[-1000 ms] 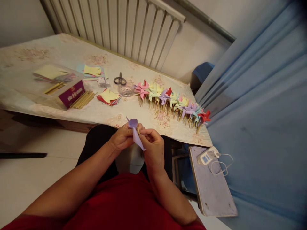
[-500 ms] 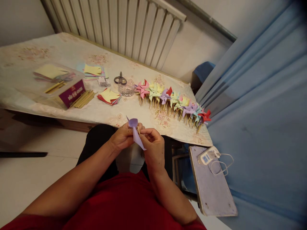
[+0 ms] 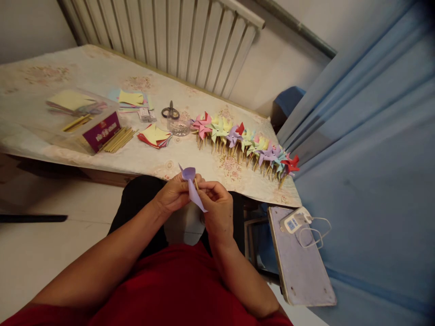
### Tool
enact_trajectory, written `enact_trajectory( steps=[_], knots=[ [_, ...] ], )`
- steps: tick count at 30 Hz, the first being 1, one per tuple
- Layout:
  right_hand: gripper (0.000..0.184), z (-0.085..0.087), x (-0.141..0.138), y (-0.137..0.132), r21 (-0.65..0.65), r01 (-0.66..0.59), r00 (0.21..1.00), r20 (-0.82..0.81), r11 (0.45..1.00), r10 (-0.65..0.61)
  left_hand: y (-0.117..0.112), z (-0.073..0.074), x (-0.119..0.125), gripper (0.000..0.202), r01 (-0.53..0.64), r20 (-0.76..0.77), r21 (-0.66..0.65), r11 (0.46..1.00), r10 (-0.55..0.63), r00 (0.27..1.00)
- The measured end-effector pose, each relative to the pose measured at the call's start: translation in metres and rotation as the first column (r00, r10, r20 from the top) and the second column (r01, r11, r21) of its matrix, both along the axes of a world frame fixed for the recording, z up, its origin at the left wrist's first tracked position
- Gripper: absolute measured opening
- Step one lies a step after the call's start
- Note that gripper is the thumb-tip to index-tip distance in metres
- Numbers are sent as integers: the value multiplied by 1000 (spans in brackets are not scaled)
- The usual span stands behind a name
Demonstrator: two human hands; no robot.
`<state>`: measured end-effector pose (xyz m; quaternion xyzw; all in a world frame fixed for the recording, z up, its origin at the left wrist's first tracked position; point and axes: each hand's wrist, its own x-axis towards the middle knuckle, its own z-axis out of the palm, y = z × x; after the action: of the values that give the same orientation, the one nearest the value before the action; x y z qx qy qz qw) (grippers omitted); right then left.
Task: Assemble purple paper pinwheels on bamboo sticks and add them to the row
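Above my lap, my left hand (image 3: 174,192) is closed on a purple paper pinwheel (image 3: 194,195) whose blades curl inward. My right hand (image 3: 215,201) pinches at a short wooden stick (image 3: 196,184) against the paper; its fingertips are partly hidden. On the table ahead lie cut paper sheets (image 3: 155,136), yellow over red. Beside them stands a clear round tub (image 3: 181,127) of small pins. Finished pinwheels (image 3: 234,136) in several colours form a long row to the right, their sticks toward me.
On the left, a clear plastic box (image 3: 73,122) holds paper and sticks, with loose wooden sticks (image 3: 118,140) beside it. Scissors (image 3: 170,111), a small box (image 3: 147,115) and a paper stack (image 3: 131,99) lie behind. A stool (image 3: 302,271) at right carries a corded white device (image 3: 295,221).
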<state>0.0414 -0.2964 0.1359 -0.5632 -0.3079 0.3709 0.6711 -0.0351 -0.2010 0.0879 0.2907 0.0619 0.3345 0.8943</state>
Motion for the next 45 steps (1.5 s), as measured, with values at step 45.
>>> enact_trajectory(
  steps=[45],
  knots=[
    [12,-3,0,0,43,4,1000,-19,999,-3,0,-1,-2,35,-19,-20,37,999,19,1000]
  ],
)
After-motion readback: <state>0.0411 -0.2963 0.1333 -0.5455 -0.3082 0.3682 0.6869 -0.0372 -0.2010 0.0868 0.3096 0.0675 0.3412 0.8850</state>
